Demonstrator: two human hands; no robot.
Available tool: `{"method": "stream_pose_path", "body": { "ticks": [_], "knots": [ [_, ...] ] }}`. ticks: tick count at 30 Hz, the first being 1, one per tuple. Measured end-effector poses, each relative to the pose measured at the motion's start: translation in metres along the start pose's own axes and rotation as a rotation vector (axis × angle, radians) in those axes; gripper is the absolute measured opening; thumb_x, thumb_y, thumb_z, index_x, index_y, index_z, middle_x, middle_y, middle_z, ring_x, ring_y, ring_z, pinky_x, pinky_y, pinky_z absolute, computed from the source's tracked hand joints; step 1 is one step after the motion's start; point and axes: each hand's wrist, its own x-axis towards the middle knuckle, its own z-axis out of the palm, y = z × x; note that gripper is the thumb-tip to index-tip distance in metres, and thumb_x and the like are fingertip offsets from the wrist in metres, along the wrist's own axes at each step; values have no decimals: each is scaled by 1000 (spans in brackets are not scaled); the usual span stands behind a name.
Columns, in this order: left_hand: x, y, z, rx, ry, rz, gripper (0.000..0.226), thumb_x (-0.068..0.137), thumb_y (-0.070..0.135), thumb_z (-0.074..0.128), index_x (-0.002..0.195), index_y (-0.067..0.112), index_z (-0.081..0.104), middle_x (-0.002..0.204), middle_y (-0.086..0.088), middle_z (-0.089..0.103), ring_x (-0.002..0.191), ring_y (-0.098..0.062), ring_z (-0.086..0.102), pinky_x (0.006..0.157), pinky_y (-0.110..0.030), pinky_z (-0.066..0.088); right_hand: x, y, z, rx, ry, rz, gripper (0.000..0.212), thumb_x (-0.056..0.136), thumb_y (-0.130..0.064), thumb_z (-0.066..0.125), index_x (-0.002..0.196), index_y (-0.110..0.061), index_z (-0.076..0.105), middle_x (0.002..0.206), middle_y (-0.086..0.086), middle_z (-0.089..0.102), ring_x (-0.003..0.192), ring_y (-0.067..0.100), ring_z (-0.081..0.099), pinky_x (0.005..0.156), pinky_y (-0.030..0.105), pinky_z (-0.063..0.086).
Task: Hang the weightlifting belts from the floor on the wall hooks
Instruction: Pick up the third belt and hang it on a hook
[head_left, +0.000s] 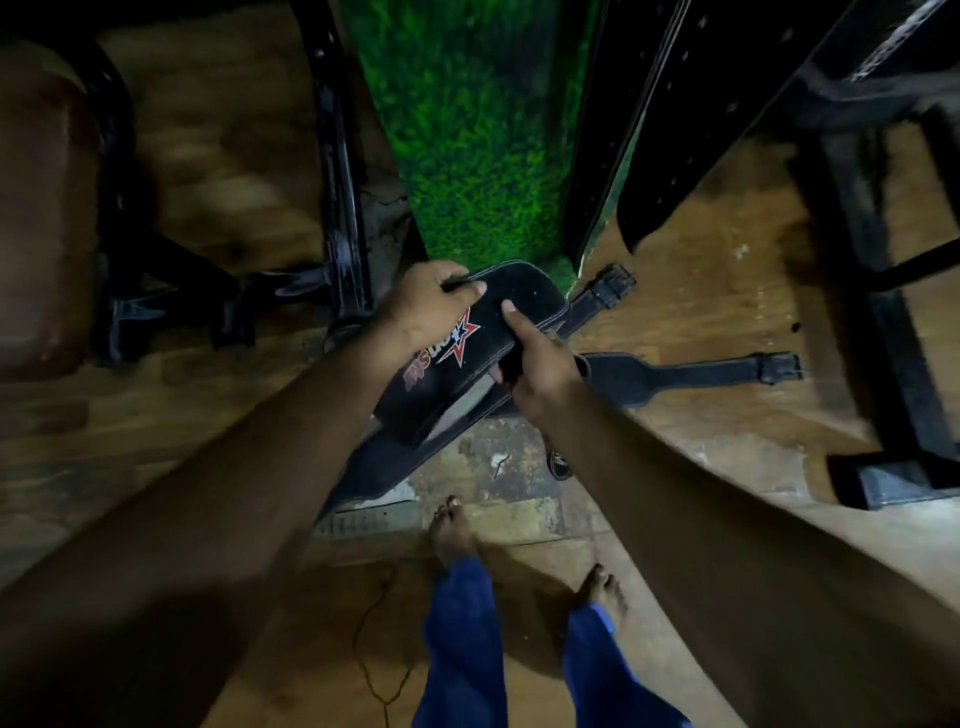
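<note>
A black weightlifting belt with a red and white star logo (457, 353) is held above the floor in both my hands. My left hand (426, 301) grips its far left edge, fingers curled over the rim. My right hand (535, 364) holds its near right edge, thumb stretched across the top face. Its buckle strap (605, 291) trails toward the wall. A second black belt (691, 371) lies flat on the floor to the right, buckle pointing right. More black belts (675, 119) hang against the green wall (467, 130) at upper right. No hooks are visible.
A black machine frame (337, 171) and a brown padded seat (36, 208) stand at left. Another black metal frame (883, 322) stands at right. My bare feet (457, 525) are on the wooden floor, beside a thin cord (379, 649).
</note>
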Motion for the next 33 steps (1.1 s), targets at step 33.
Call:
{"method": "stream_pose_path", "body": {
  "ticks": [33],
  "knots": [
    [-370, 421, -257, -854, 290, 392, 20, 101, 21, 57, 101, 5, 70, 84, -13, 75, 68, -24, 71, 61, -32, 58, -492, -273, 164, -752, -740, -1079, 17, 102, -17, 58, 100, -2, 64, 88, 8, 67, 81, 17, 61, 72, 28, 52]
  ]
}}
